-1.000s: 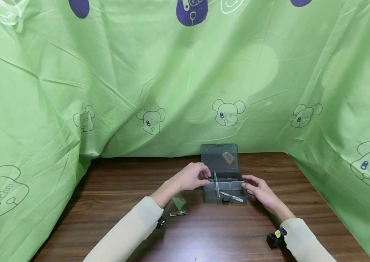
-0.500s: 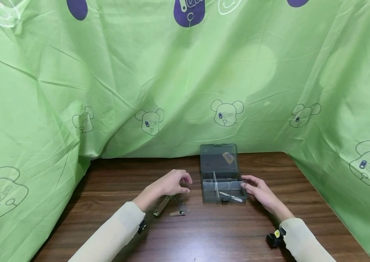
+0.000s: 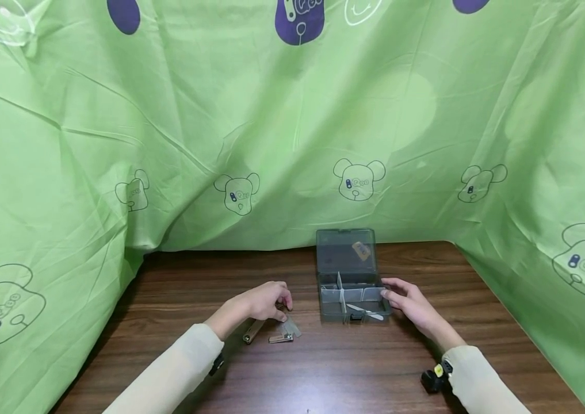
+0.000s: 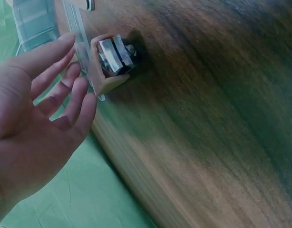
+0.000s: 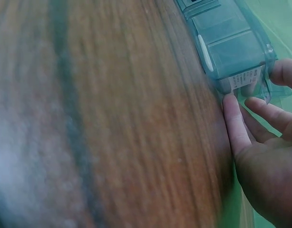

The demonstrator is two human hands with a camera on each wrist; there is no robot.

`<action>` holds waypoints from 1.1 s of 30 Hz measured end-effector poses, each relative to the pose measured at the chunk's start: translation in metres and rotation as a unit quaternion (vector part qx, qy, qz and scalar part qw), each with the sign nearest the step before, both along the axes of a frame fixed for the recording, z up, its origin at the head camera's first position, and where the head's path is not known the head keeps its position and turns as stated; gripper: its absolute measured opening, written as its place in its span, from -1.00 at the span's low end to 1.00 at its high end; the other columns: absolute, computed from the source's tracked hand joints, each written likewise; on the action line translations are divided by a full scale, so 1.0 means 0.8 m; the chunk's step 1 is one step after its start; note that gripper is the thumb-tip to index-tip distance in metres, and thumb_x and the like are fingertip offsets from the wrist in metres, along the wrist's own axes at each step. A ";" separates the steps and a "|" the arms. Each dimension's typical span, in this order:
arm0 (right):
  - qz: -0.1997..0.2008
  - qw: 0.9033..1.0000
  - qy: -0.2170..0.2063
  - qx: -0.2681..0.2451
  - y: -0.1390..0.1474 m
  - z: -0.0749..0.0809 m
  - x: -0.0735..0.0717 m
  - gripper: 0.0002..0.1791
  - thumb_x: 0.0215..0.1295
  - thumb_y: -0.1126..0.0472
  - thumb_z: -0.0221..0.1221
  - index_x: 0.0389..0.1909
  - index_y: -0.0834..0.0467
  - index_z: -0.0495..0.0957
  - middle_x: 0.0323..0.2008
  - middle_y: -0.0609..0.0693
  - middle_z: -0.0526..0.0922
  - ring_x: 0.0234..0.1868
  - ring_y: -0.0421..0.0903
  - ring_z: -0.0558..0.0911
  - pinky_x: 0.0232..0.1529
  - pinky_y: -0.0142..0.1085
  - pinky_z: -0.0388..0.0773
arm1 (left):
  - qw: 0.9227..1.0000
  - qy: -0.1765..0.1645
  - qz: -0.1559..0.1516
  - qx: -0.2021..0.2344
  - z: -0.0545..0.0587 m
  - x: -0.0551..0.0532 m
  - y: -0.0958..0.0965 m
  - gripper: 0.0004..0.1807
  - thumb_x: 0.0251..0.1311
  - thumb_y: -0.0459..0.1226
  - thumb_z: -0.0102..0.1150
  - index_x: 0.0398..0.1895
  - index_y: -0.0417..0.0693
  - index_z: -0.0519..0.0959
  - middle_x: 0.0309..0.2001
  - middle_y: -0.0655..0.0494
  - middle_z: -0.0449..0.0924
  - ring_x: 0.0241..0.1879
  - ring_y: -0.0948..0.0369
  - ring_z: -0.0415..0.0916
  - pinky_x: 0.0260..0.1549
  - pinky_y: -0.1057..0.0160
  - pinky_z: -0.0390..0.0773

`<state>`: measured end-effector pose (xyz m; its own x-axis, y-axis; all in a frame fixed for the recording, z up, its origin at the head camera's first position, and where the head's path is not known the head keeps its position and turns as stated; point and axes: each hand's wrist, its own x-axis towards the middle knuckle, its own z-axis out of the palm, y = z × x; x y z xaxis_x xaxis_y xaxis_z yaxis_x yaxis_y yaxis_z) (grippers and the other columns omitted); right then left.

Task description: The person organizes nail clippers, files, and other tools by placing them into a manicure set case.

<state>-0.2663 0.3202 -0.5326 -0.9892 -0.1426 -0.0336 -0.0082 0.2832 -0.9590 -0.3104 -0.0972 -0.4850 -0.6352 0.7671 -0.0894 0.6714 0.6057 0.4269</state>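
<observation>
My left hand [image 3: 268, 302] reaches low over the table, its thumb and fingertips right at a clear plastic piece [image 3: 291, 330]. In the left wrist view its fingers are loosely bent. Beside them stands a large nail clipper [image 4: 115, 57], its cutting end facing the camera. A small nail clipper [image 3: 280, 338] lies just in front of the clear piece. My right hand [image 3: 416, 305] grips the right end of a smoky, divided plastic box [image 3: 327, 315], thumb over the rim and fingers against the end wall. The box's lid [image 3: 341, 250] stands raised; a slim pale tool [image 3: 370, 313] rests in the front compartment.
The brown wooden table [image 3: 344, 368] is bounded by a green printed curtain [image 3: 292, 115] at the back and both sides. An orange sticker [image 3: 361, 250] shows on the lid. A white label [image 5: 246, 78] is on the box's end wall.
My left hand has left the box, moving left and toward me to the clear piece by the nail clippers. The larger clipper has come partly into view. My right hand stays on the box.
</observation>
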 end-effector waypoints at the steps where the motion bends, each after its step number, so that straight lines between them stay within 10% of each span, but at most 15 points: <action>1: -0.001 1.000 0.000 0.001 0.000 0.000 0.000 -0.37 0.60 0.14 0.17 0.50 0.40 0.30 0.43 0.40 0.38 0.23 -0.13 0.56 0.14 -0.42 0.55 | 1.000 0.001 0.001 -0.004 0.000 0.001 0.000 -0.81 0.21 -0.31 0.54 -0.18 -0.08 0.71 -0.16 0.08 0.55 -0.15 0.11 0.55 -0.12 0.28 0.53; 19: 0.001 1.000 0.002 -0.001 0.002 -0.002 -0.001 -0.38 0.60 0.15 0.18 0.50 0.39 0.31 0.43 0.39 0.39 0.20 -0.18 0.56 0.11 -0.47 0.54 | 1.000 -0.012 0.004 0.020 -0.007 -0.002 -0.005 -0.84 0.20 -0.32 0.54 -0.34 0.01 0.67 -0.23 0.11 0.50 -0.24 0.21 0.53 -0.22 0.35 0.52; 33: -0.007 1.000 0.005 -0.002 0.000 -0.001 0.001 -0.40 0.59 0.16 0.18 0.48 0.39 0.33 0.38 0.39 0.43 0.12 -0.25 0.57 0.07 -0.47 0.56 | 0.995 0.043 0.003 0.095 -0.009 -0.006 0.001 -0.82 0.31 -0.36 0.42 -0.34 0.08 0.60 -0.40 0.32 0.53 -0.37 0.37 0.50 -0.33 0.38 0.55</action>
